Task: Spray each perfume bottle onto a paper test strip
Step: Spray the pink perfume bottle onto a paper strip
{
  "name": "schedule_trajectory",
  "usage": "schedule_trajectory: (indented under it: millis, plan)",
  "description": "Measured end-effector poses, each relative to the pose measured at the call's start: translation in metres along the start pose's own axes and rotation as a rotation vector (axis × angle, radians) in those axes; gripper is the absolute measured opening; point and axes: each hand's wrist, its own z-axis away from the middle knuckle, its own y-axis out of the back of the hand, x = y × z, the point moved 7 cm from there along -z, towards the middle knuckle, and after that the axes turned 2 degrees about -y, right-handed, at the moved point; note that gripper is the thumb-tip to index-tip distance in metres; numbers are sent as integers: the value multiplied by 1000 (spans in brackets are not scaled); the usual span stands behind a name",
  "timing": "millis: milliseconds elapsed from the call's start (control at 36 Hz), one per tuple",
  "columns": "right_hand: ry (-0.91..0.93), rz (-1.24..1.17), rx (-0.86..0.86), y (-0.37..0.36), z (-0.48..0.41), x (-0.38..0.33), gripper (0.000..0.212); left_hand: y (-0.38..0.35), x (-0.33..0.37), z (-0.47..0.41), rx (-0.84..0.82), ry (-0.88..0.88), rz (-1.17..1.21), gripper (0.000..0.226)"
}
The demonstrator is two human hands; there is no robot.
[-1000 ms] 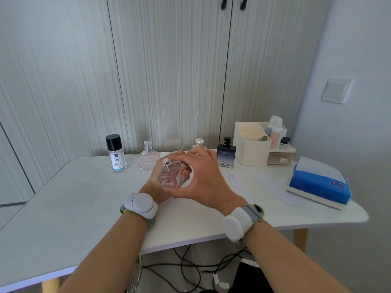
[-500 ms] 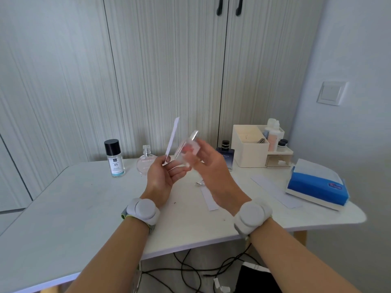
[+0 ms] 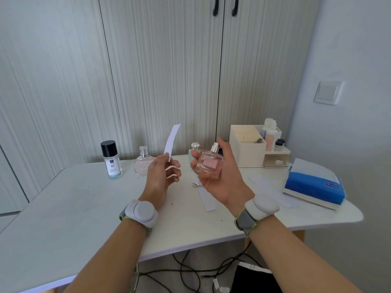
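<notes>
My right hand (image 3: 220, 178) grips a square pink perfume bottle (image 3: 209, 164) above the table, its silver spray head uncapped and tilted to the upper right. My left hand (image 3: 160, 176) pinches a white paper test strip (image 3: 172, 141) that stands upright to the left of the bottle. At the back of the white table (image 3: 84, 208) stand a clear bottle with a black cap (image 3: 111, 159), a round pink bottle (image 3: 143, 163) and a silver-capped bottle (image 3: 195, 148) partly hidden behind my right hand.
Two paper strips lie flat on the table, one (image 3: 207, 199) under my right hand, one (image 3: 273, 193) further right. A cream organiser box (image 3: 247, 149) with small bottles stands at the back right. A blue tissue pack (image 3: 313, 185) lies at the right edge. Cables hang below the table.
My hands have parted: the right hand took the pink bottle out of the left and moved it right. The left hand lifted the strip upright.
</notes>
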Motion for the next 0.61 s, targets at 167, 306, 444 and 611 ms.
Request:
schedule_trajectory:
  millis: [167, 306, 444, 611]
  plan:
    - [-44, -40, 81, 8, 3, 3, 62, 2, -3, -2, -2, -21, -44, 22]
    - [-50, -8, 169, 18, 2, 0, 64, 4, -2, -4, 12, -48, -27, 23]
    - [-62, 32, 193, 24, 2, 0, 65, 3, 1, -3, 19, -116, -81, 25]
    - [-71, 203, 217, 20, 6, 3, 62, 3, 1, -2, 17, -144, -129, 24]
